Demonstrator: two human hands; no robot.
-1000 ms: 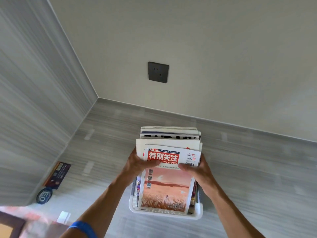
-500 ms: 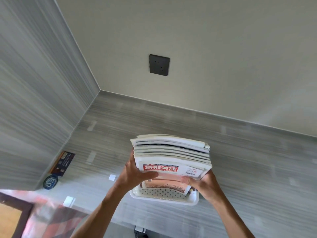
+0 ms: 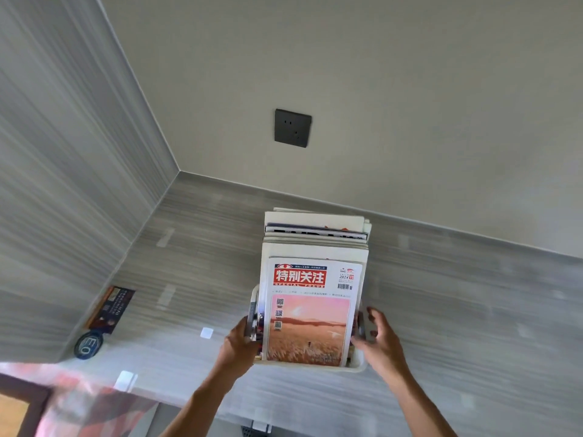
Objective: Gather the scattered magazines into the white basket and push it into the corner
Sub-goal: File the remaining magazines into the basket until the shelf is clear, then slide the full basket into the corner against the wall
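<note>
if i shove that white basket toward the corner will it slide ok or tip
The white basket looks heavy: magazines fill it. They stand well above its rim, so a high push may tip it. Pushing low, where the left hand grips, should slide it on the smooth surface.

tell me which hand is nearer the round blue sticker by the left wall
Left. The left hand grips the white basket on the side facing the sticker; the right hand is at the basket's far side, farther away.
</note>
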